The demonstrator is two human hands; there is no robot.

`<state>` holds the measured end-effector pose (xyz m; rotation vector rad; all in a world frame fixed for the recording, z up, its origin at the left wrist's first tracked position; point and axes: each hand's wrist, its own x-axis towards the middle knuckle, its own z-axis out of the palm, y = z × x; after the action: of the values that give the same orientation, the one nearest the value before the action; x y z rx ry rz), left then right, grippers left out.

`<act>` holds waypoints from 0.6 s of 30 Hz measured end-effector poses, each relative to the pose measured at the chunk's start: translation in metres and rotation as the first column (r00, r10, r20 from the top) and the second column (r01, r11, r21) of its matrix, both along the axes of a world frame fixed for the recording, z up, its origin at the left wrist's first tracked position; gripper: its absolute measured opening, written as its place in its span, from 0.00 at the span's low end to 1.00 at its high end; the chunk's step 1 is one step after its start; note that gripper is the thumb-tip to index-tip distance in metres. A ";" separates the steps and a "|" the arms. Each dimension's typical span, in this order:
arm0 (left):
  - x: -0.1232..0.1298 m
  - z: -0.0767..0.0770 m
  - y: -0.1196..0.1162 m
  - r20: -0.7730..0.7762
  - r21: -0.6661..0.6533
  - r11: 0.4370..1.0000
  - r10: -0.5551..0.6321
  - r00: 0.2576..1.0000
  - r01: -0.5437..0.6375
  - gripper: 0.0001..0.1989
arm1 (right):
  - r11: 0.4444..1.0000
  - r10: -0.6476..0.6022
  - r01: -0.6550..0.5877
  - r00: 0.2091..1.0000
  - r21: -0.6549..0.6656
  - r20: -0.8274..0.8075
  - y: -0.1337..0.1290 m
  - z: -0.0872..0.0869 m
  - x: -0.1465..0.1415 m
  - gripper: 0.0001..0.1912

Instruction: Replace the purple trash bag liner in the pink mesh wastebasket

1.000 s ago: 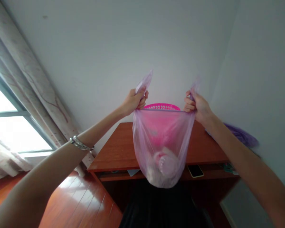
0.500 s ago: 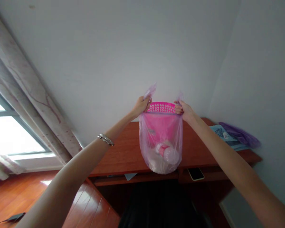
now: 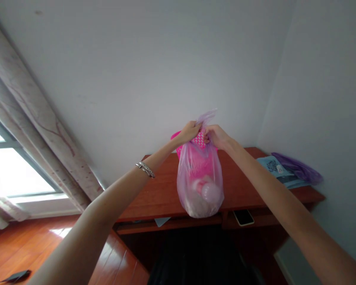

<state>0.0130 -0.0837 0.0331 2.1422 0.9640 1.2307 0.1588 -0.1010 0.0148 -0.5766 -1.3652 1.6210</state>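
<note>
Plastic bag (image 3: 200,190) hangs at the centre of the view, in front of the desk (image 3: 154,194), its handles now gathered into one tuft at the top instead of held wide apart. Curtain (image 3: 38,114) falls at 9 o'clock from the bag, and floor (image 3: 53,253) spreads at 7 o'clock. Left hand (image 3: 190,132), with bracelet (image 3: 145,169) on its wrist, sits at 12 o'clock, fingers (image 3: 195,127) pressed together, pinching the handles. Right hand (image 3: 216,136) now meets it, fingers (image 3: 207,134) curled and pinching the same tuft. Basket (image 3: 178,141) shows pink behind the bag, and a pale round object (image 3: 211,193) lies inside it. Phone (image 3: 243,217) sits at 4 o'clock; blue paper (image 3: 273,168) and purple cloth (image 3: 296,168) lie at 2 o'clock.
</note>
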 end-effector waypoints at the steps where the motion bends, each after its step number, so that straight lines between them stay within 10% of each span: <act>1: -0.001 -0.001 0.000 -0.010 0.014 1.000 -0.013 1.000 0.014 0.18 | 1.000 0.006 -0.006 1.000 0.025 -0.001 -0.003 0.000 -0.002 0.05; 7: -0.002 -0.009 -0.001 -0.069 0.020 0.990 -0.141 0.988 0.143 0.16 | 0.983 -0.146 0.141 0.989 0.117 0.037 -0.009 -0.001 -0.018 0.17; 18: -0.017 -0.023 -0.011 -0.094 -0.138 0.976 -0.184 0.979 0.170 0.18 | 0.946 -0.318 0.322 0.945 0.040 -0.076 -0.001 -0.005 -0.018 0.11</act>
<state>-0.0043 -0.0944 0.0103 2.1562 0.8503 0.9517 0.1412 -0.1023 0.0097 -0.6681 -1.1894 1.3268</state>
